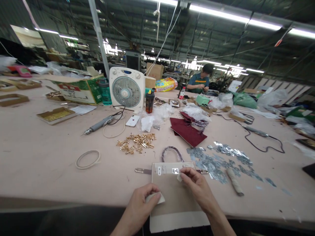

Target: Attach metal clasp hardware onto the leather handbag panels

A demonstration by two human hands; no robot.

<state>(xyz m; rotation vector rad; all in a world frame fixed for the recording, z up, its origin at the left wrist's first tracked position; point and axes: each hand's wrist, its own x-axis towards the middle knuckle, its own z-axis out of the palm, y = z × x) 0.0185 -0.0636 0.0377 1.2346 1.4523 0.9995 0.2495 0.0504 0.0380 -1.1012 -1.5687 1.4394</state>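
A flat beige bag panel (169, 193) lies at the table's front edge, with a wrapped dark handle (171, 149) at its far side and a strap with a metal end (139, 170) sticking out to the left. Small metal plates (175, 170) sit along the panel's far strip. My left hand (145, 196) is closed on a pale, paper-like piece (161, 198) over the panel's left edge. Between the thumb and fingers of my right hand (194, 183), a smaller pale piece (179, 177) is pinched just beside one plate.
Loose silver plates (209, 164) and a rolled grey stick (234, 182) lie to the right. Gold fittings (136, 143), dark red pieces (189, 131), a tape ring (88, 159), an electric screwdriver (98, 125) and a fan (126, 90) stand beyond. A co-worker (199, 82) sits across the table.
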